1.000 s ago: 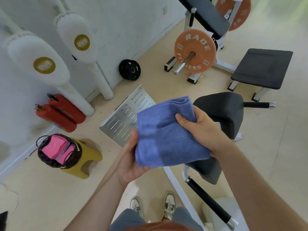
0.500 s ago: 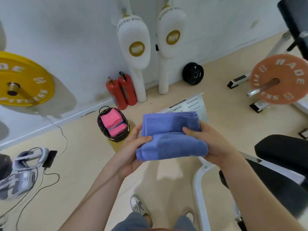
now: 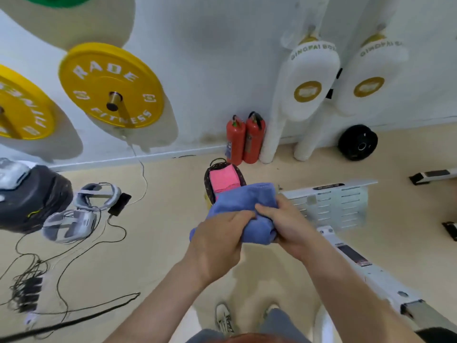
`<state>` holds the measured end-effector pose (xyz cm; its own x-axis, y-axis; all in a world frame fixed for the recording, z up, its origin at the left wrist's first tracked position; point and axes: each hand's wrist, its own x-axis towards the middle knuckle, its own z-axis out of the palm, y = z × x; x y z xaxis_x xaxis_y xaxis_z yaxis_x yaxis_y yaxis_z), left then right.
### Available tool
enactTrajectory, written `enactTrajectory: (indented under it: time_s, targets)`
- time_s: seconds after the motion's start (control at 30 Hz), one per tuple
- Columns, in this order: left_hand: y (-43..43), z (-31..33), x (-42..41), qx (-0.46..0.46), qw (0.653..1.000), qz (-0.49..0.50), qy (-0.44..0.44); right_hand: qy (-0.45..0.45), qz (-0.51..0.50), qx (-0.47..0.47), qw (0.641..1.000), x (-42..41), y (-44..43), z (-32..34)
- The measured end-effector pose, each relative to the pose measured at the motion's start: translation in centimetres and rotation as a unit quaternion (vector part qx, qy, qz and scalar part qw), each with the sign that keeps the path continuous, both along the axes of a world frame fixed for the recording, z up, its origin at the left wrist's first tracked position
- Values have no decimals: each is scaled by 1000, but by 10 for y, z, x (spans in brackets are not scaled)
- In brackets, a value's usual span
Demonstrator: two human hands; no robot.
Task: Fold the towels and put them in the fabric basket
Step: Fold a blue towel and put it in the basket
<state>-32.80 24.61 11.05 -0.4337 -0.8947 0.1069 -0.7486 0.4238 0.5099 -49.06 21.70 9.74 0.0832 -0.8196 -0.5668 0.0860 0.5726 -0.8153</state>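
Note:
A folded blue towel is held in front of me at about waist height. My left hand grips its near left side from above, and my right hand grips its right side with the fingers curled over the fold. Just beyond the towel, a dark patterned fabric basket sits on a yellow stool, whose edge shows at the basket's lower left. A folded pink towel lies inside the basket. The blue towel hides the basket's near rim.
Two red fire extinguishers and two white punching pads stand against the wall behind the basket. Headsets and cables lie on the floor at the left. A white machine frame runs along the right. Yellow weight plates hang on the wall.
My view has swung left and moved closer to the basket. Both hands have closed together over the blue towel, bunching it smaller, and it now overlaps the basket's near edge.

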Motion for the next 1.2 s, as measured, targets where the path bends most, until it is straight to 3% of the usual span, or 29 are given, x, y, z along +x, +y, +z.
enactTrajectory:
  time_s: [0.17,0.27,0.4,0.53,0.63,0.73,0.8,0.9,0.93,0.97,1.03,1.1,1.13,1.17,1.2]
  targets:
    - [-42,-20,21,198,972,21,123,20,82,-14,996,23,-44,-19]
    - [-79,-34,29,303,941,36,143,4,136,-13,991,29,-76,-34]
    - [-136,-58,33,333,933,59,123,-72,201,16,977,21,-121,-52]
    - [-194,-103,27,359,923,75,118,33,264,-50,963,13,-173,-85]
    - [-228,-147,29,377,910,123,125,110,243,-72,961,11,-209,-125]
    - [-253,-197,48,377,904,144,139,90,187,-53,977,5,-235,-175]
    - [-269,-240,69,446,852,174,212,25,149,-25,988,-4,-254,-216]
    - [-283,-314,82,615,647,226,389,-81,119,28,989,-9,-276,-287]
    - [-287,-338,80,643,598,232,418,-105,108,53,987,-8,-282,-311]
    - [-289,-360,77,656,565,230,444,-121,94,76,985,-6,-286,-333]
    - [-298,-399,71,641,538,229,497,-142,71,112,981,-5,-294,-372]
    - [-310,-431,65,601,532,271,531,-139,51,137,979,-3,-302,-403]
    - [-317,-444,62,579,547,302,523,-117,44,142,982,-2,-305,-418]
    - [-323,-455,58,550,593,330,486,-62,48,138,987,-1,-308,-431]
    - [-328,-466,54,513,665,345,419,28,64,123,990,1,-310,-445]
